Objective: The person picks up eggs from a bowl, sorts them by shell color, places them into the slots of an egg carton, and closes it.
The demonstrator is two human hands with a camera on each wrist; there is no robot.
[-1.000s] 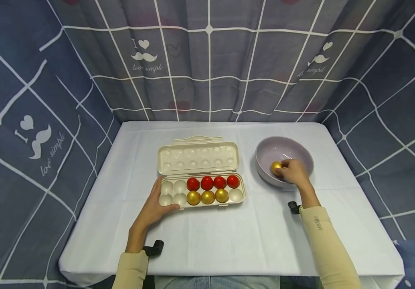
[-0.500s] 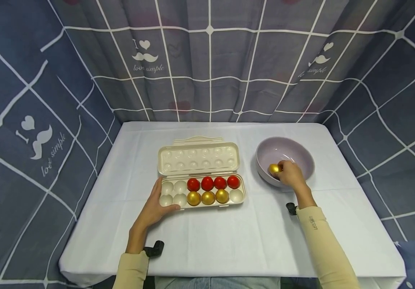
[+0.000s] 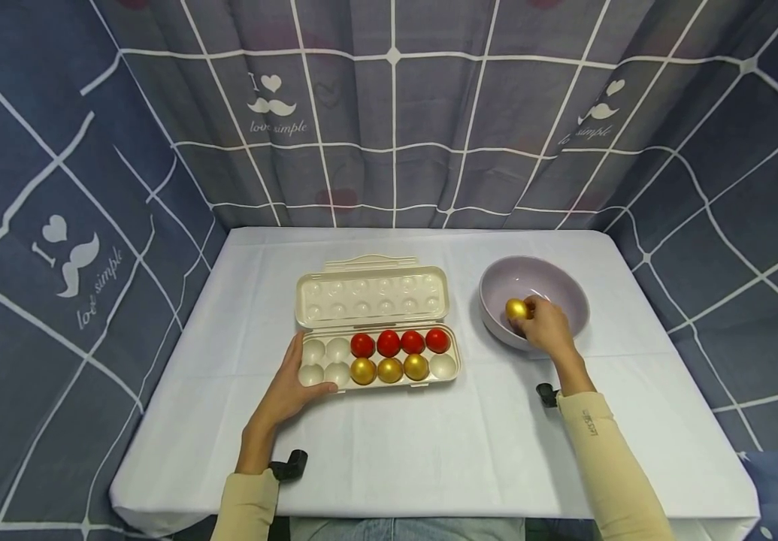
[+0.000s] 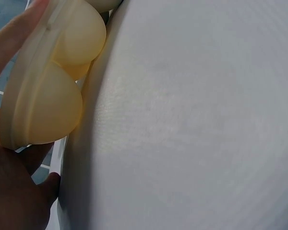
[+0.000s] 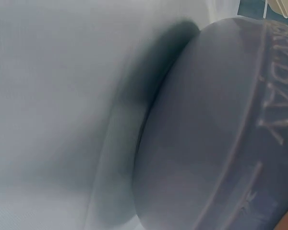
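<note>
The right hand [image 3: 546,324] pinches a gold egg [image 3: 515,309] just inside the near rim of the lilac bowl [image 3: 567,289], while the left hand [image 3: 289,387] lies with relaxed fingers against the left end of the open egg tray [image 3: 378,355] on the table [image 3: 429,451]. To do this well, keep the pinch snug and lift clear over the rim, bracing the tray, whose front row has a free cup beside three gold eggs [image 3: 389,369]

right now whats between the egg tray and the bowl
Only bare white tablecloth lies between the egg tray and the bowl, as the head view shows. The right hand holds a gold egg over the bowl.
</note>
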